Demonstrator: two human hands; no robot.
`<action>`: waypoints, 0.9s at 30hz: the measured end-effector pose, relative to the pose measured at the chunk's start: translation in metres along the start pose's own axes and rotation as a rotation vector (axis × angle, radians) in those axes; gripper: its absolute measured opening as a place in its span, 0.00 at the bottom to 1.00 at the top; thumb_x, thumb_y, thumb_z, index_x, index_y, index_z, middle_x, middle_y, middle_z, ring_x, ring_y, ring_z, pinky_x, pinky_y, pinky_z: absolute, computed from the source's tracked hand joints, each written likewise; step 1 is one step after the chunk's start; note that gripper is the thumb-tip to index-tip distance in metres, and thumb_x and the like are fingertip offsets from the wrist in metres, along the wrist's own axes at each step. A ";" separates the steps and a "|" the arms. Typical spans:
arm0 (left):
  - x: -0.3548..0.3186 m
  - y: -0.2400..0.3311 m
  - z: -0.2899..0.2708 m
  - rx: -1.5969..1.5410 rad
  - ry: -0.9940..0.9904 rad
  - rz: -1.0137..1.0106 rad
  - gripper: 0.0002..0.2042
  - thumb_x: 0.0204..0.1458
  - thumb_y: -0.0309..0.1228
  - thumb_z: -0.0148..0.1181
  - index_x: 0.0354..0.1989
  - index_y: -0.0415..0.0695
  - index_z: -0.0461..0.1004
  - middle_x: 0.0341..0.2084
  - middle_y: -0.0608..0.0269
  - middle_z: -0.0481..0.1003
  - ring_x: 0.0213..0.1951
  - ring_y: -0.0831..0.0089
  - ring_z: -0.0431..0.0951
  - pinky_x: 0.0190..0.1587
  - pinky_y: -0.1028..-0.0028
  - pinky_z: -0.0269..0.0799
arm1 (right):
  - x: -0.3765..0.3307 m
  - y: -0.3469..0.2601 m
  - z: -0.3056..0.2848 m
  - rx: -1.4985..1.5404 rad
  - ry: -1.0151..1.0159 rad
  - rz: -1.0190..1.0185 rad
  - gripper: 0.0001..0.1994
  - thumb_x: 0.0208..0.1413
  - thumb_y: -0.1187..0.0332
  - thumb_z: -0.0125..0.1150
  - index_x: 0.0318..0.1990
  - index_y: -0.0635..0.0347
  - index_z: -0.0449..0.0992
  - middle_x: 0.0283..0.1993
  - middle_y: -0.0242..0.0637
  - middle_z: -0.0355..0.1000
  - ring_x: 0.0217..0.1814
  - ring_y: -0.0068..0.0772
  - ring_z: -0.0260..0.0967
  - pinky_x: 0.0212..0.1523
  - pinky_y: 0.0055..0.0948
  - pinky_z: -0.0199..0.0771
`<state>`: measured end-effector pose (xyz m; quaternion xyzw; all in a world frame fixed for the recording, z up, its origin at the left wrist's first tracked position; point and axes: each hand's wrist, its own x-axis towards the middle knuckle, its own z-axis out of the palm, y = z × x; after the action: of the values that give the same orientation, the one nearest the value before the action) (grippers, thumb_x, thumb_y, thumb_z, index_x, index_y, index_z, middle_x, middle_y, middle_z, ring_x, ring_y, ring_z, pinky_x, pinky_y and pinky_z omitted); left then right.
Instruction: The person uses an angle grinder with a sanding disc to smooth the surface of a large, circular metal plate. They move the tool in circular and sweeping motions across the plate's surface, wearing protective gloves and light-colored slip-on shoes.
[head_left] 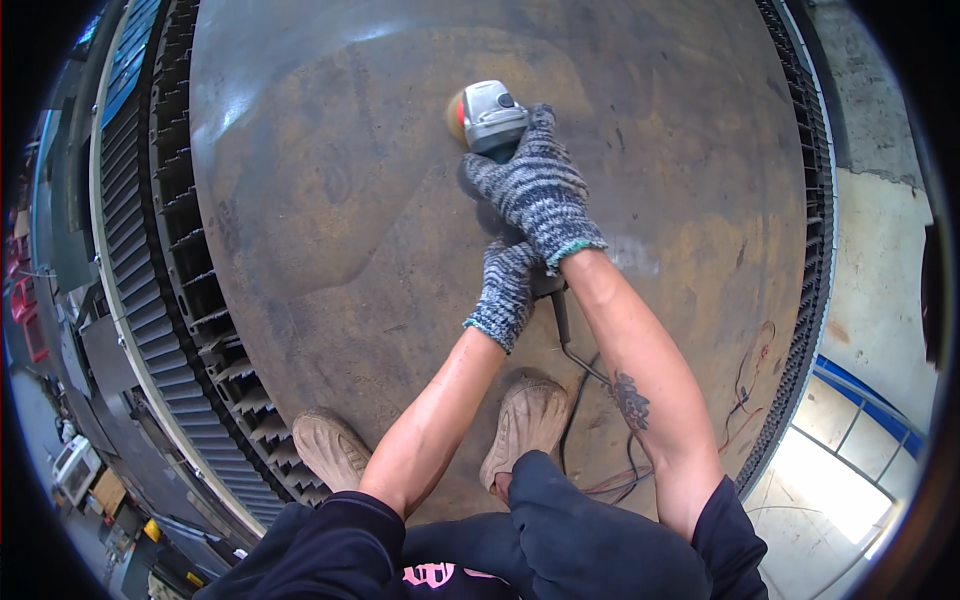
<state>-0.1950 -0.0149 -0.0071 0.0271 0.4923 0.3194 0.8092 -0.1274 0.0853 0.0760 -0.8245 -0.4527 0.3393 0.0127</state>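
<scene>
An angle grinder [492, 112] with a silver-grey head lies in both my gloved hands over a large brown metal plate [350, 180]. Its disc [456, 118], blurred at the rim and reddish toward the middle, is at the tool's left side, close to the plate. My right hand [537, 188], in a grey knit glove, is closed around the body just behind the head. Nearer to me, my left hand [506, 285] grips the rear of the tool; its fingers are mostly hidden. A black cord [563, 325] leaves the back end.
My shoes [527, 420] rest on the plate. The cord and thin reddish wires [740, 400] trail across its lower right. Slatted, toothed metal supports [185, 230] line the left edge; a dark toothed border [815, 190] runs along the right. Beyond the right edge stands a metal frame [860, 420].
</scene>
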 end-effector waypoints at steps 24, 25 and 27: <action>0.071 -0.014 0.098 0.157 -0.222 -0.220 0.16 0.50 0.24 0.65 0.47 0.37 0.73 0.32 0.49 0.79 0.28 0.55 0.83 0.29 0.57 0.84 | 0.080 0.090 -0.059 0.050 0.367 0.274 0.52 0.44 0.40 0.75 0.71 0.59 0.57 0.61 0.56 0.74 0.61 0.54 0.77 0.60 0.47 0.76; 0.072 -0.013 0.101 0.151 -0.237 -0.223 0.16 0.50 0.25 0.66 0.48 0.37 0.74 0.32 0.49 0.79 0.28 0.56 0.83 0.29 0.57 0.84 | 0.082 0.091 -0.063 0.057 0.366 0.285 0.52 0.44 0.40 0.75 0.71 0.60 0.57 0.61 0.56 0.74 0.61 0.54 0.76 0.60 0.47 0.76; 0.073 -0.010 0.107 0.136 -0.269 -0.229 0.17 0.49 0.26 0.66 0.48 0.37 0.74 0.32 0.50 0.79 0.28 0.56 0.82 0.29 0.57 0.84 | 0.086 0.092 -0.070 0.070 0.365 0.304 0.52 0.44 0.40 0.75 0.70 0.60 0.57 0.62 0.56 0.73 0.61 0.54 0.76 0.60 0.47 0.76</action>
<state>-0.0805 0.0454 -0.0128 0.0679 0.4001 0.1848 0.8951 0.0113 0.1157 0.0521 -0.9299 -0.3016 0.1982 0.0716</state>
